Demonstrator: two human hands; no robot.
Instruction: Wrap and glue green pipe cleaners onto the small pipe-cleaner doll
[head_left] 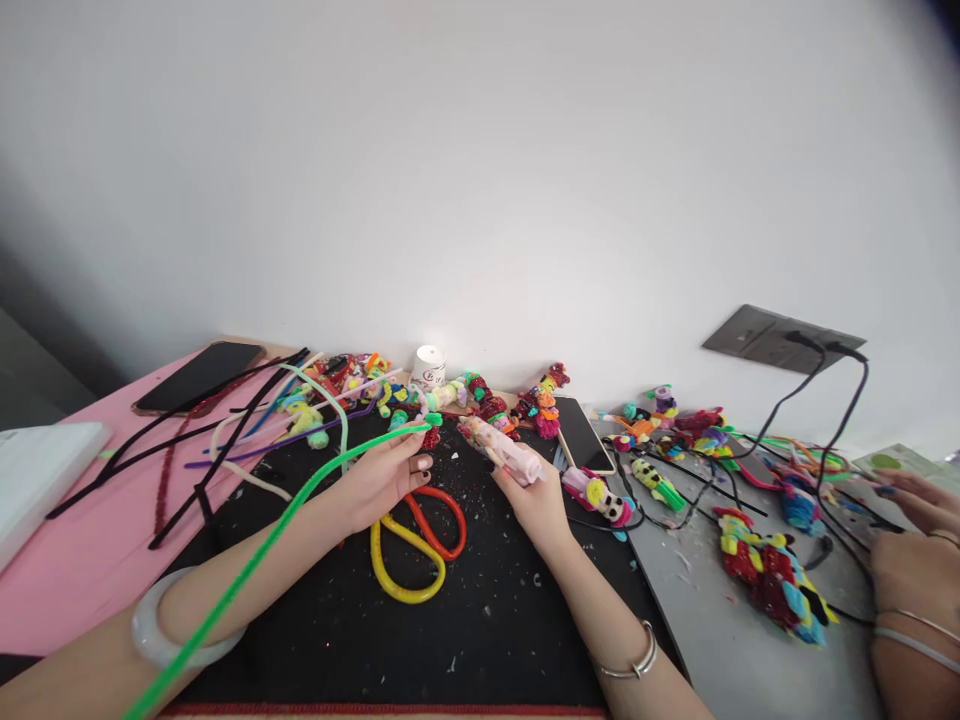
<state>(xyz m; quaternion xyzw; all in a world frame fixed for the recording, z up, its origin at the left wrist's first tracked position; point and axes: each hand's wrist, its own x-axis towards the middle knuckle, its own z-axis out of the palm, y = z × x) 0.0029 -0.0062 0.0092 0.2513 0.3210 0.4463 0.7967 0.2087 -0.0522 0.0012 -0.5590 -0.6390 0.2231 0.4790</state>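
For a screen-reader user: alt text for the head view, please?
A person's left hand holds a green pipe cleaner and the right hand a pink tube, above a black mat with scissors and scattered pipe-cleaner figures.

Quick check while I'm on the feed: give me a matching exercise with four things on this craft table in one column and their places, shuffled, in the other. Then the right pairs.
Things:
1. green pipe cleaner
2. pink glue gun
3. scissors
4. dark phone

Places:
A. on the pink surface, far left
B. flat on the black mat, just below the left hand
C. pinched in the left hand
D. gripped in the right hand

Pairs: 1-C, 2-D, 3-B, 4-A
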